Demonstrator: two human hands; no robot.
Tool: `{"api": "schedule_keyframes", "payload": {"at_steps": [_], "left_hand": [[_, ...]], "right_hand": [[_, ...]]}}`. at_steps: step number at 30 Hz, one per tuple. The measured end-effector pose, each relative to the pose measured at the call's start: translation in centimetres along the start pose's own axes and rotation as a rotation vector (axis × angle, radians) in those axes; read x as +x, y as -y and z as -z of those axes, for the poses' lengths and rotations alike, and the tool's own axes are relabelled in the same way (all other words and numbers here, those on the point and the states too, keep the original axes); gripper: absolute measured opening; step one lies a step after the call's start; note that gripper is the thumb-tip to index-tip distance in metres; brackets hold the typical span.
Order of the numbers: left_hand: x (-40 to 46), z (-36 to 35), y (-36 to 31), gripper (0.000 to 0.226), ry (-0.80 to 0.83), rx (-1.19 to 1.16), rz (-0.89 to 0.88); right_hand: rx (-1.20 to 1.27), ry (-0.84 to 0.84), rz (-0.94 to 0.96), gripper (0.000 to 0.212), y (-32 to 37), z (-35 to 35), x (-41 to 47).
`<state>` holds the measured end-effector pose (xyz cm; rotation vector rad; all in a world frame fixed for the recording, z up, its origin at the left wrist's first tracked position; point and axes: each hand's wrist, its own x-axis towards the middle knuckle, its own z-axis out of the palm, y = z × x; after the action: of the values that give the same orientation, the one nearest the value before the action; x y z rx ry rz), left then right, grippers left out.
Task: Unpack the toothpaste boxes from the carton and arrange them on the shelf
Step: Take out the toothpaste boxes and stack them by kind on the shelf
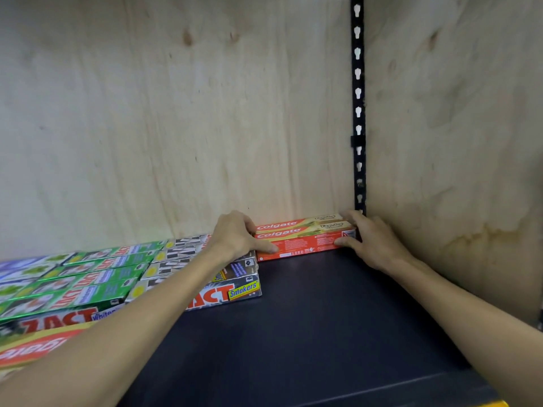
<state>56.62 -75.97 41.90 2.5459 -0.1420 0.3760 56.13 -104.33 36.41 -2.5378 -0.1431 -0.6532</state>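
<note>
While we are reaching deep into the shelf (pixel 338 333), both of our hands are closing on the red Colgate boxes (pixel 305 239), which are lying flat on the dark shelf board, pushed against the plywood back panel (pixel 176 113). Two boxes are showing side by side from above; whether more are lying under them we cannot tell.

Our left hand (pixel 235 236) is gripping the left end of the boxes: its thumb is pressing along the front face, while the fingers are curling over the top at the far side. Our right hand (pixel 370 239) is holding the right end in the same way, thumb lying against the front face and fingers wrapping over the top edge near the back. The boxes are sitting squarely between the two hands.

Just behind the right hand's fingers, the black slotted upright (pixel 358 113) is running up the corner where the back panel is meeting the stained side panel (pixel 470 142).

Under our left forearm, just left of the left hand, the silver Zact Smokers boxes (pixel 235 292) are lying stacked, their right end nearly touching the Colgate boxes. Further left of them, the green Zact boxes (pixel 88 277) are lying in rows. Nearest to us beneath the left arm, another red box (pixel 32 348) is showing blurred at the edge of view.
</note>
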Motion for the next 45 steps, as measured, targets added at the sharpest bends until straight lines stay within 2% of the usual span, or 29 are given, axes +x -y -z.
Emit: {"api": "schedule_keyframes", "payload": {"at_steps": [7, 11, 18, 22, 31, 39, 45], "left_hand": [[0.0, 0.1, 0.4, 0.071, 0.025, 0.038, -0.041], [-0.8, 1.5, 0.5, 0.072, 0.118, 0.035, -0.074], [-6.5, 4.3, 2.5, 0.073, 0.129, 0.074, -0.204], [-10.3, 6.6, 4.7, 0.065, 0.066, 0.099, -0.282], [-18.9, 13.7, 10.9, 0.062, 0.004, 0.178, -0.397], [-24.6, 17.9, 17.3, 0.051, -0.124, 0.153, -0.471], [-26.9, 19.9, 21.8, 0.049, -0.201, 0.146, -0.503]], "right_hand": [[0.086, 0.041, -0.047, 0.067, -0.2, -0.1, 0.1], [-0.021, 0.027, -0.052, 0.068, 0.4, 0.2, -1.0], [-0.087, -0.071, 0.043, 0.073, 4.1, 1.3, -5.5], [-0.024, -0.144, 0.170, 0.069, 7.8, 1.8, -9.6], [0.228, -0.061, 0.338, 0.066, 19.1, -0.5, -17.8], [0.320, 0.020, 0.399, 0.069, 27.3, -4.4, -21.1], [0.325, 0.063, 0.419, 0.069, 30.0, -6.2, -21.9]]}}
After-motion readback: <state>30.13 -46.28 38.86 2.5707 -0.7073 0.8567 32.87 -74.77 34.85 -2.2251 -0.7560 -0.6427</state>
